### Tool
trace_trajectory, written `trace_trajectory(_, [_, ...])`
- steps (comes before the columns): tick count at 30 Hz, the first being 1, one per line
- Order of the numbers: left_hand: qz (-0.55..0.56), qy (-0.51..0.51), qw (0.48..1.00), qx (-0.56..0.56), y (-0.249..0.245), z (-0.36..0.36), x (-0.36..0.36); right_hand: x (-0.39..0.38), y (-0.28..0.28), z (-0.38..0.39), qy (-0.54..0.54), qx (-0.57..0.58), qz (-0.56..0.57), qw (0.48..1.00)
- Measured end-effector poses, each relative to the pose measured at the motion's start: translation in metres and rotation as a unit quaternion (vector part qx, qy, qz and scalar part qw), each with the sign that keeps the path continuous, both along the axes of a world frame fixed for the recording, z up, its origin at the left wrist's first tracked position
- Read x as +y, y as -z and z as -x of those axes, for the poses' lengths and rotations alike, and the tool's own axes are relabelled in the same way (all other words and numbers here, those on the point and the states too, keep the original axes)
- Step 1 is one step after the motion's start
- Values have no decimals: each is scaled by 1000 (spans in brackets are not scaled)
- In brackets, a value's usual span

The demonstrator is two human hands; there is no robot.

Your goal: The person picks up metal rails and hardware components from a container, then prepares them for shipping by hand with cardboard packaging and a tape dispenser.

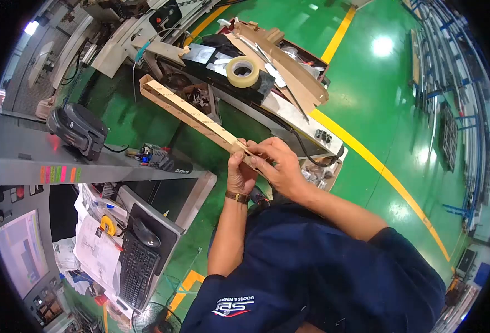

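Observation:
A long, narrow cardboard box [192, 118] with dark print reaches from my hands toward the upper left. My left hand [241, 176], with a watch at the wrist, grips the near end from below, thumb up against its side. The fingers of my right hand [278, 165] are bent over that same end, pinching the cardboard at its edge. The box's far end is raised above the floor, close to the white machine frame. My fingers partly cover the near end.
Ahead, a bench carries a roll of tape [242, 71] and a long cardboard piece [281, 64]. On the left are a scanner-like black device [78, 129], a keyboard [138, 270], a mouse [145, 233] and papers [96, 252]. Racks of long profiles [442, 72] line the right side.

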State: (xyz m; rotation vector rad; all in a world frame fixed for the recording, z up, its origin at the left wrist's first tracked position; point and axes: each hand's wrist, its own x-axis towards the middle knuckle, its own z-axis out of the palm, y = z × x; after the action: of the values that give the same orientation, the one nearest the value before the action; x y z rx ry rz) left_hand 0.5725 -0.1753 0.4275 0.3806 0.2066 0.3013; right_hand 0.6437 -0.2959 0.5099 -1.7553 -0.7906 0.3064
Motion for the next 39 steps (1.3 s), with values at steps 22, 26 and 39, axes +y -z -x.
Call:
trace_trajectory(22, [-25,-19,999,25,11,4,-2,8,-18,-14,-41,39,78,995])
trace_trajectory(26, [-48,-5,997,54,1,15,-3,13,-14,-25,-62,106,82,989])
trace_trajectory(39, [-59,4,997,49,-17,17,-3,16,-26,-38,-174,1,76,982])
